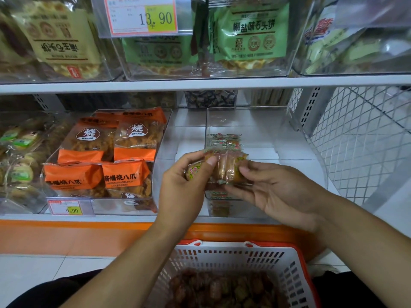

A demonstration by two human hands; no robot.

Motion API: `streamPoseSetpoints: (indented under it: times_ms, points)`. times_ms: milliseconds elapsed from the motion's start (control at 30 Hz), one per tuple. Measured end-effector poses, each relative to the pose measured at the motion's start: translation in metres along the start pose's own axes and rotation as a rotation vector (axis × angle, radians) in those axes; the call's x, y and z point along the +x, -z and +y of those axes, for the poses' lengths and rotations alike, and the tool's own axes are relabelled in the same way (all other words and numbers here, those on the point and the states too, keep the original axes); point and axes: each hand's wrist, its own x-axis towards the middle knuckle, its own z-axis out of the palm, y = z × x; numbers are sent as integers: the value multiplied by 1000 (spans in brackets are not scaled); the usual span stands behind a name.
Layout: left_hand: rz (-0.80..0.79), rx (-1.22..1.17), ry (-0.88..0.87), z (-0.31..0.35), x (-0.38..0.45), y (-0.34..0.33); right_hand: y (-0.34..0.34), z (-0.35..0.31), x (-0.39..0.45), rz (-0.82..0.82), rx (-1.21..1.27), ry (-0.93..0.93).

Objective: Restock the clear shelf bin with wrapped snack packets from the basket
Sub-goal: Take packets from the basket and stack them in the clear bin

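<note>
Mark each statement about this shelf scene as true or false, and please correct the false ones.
1. Both hands hold a bundle of wrapped snack packets. True: the left hand and the right hand grip it from either side.
2. The clear shelf bin is full to the top. False: only a few packets lie in it.
3. The basket is white with a red rim. True.
4. The orange snack bags lie right of the clear shelf bin. False: they lie to its left.
5. The upper price tag reads 9.90. False: it reads 13.90.
</note>
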Motion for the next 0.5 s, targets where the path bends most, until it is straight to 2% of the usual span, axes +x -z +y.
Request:
streamPoseSetpoints:
  times_ms: [200, 367, 433, 500]
  points:
    - [-31, 49, 44, -1, 3, 0, 6, -7, 3, -11, -52, -36]
    - [-64, 137, 16, -2, -1, -3, 15, -15, 8, -31, -192, -90]
    - [-66, 195, 11, -4, -2, -5, 18, -20, 11, 11, -250, -73]
    - [-26, 214, 23, -4, -2, -7, 25, -26, 15, 134, -481, 24]
